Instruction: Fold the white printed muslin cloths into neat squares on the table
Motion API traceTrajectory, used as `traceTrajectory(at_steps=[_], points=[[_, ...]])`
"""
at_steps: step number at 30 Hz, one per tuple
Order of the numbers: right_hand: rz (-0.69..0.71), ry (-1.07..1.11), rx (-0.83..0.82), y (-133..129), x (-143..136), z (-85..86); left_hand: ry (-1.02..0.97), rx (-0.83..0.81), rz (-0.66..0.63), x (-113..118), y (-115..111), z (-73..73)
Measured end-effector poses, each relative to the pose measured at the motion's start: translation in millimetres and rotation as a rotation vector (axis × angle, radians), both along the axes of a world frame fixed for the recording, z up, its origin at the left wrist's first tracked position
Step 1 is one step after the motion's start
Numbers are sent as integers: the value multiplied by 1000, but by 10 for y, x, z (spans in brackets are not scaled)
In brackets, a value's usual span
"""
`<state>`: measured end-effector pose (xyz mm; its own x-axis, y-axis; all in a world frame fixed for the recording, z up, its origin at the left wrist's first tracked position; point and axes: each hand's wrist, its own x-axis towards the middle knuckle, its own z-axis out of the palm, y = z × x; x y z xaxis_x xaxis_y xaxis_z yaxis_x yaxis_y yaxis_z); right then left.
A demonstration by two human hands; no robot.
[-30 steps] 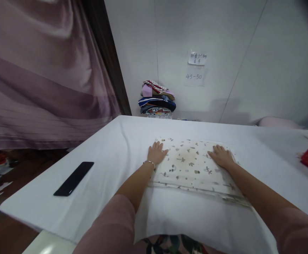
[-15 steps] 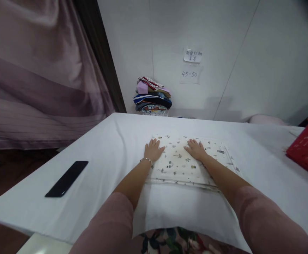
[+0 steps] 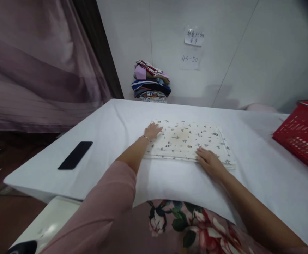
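Observation:
A folded white cloth (image 3: 180, 141) with small printed plant motifs lies flat on the white-covered table in front of me. My left hand (image 3: 152, 131), with a bracelet at its wrist, rests on the cloth's left side with the fingers stretched out. On the near edge of the cloth, right of its middle, lies my right hand (image 3: 208, 160), its fingers extended and flat. Neither hand grips the fabric. Along the near side the folded layers show as a thin stacked edge.
A black phone-like slab (image 3: 75, 155) lies on the table (image 3: 111, 123) to the left. The red plastic basket (image 3: 302, 130) stands at the right edge. Behind the table is a stack of folded fabrics (image 3: 151, 83) against the wall. A pinkish curtain (image 3: 37, 70) hangs at left.
My right hand has moved from the middle of the cloth toward its near edge. My left hand stays on the left side. The view has tilted down.

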<state>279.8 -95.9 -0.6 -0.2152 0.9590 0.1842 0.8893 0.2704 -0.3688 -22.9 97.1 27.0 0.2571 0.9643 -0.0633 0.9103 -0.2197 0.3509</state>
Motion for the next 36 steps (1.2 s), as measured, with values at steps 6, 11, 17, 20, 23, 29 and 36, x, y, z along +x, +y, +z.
traceTrajectory(at_steps=[6, 11, 17, 20, 23, 29, 36], points=[[42, 108, 186, -44, 75, 3, -234, 127, -171, -88, -715, 21], [202, 95, 235, 104, -174, 52, -322, 299, -397, -100, -1178, -194], [198, 84, 287, 111, -290, -17, -259, 382, -379, -136, -1247, -268], [190, 64, 306, 63, -273, -68, -258, 384, -391, -152, -1265, -262], [170, 62, 330, 49, -265, -96, -265, 367, -375, -161, -1281, -250], [121, 111, 369, 79, -297, -80, -206, 367, -388, -144, -1303, -214], [99, 118, 358, 68, -314, -62, -174, 361, -368, -147, -1293, -196]])
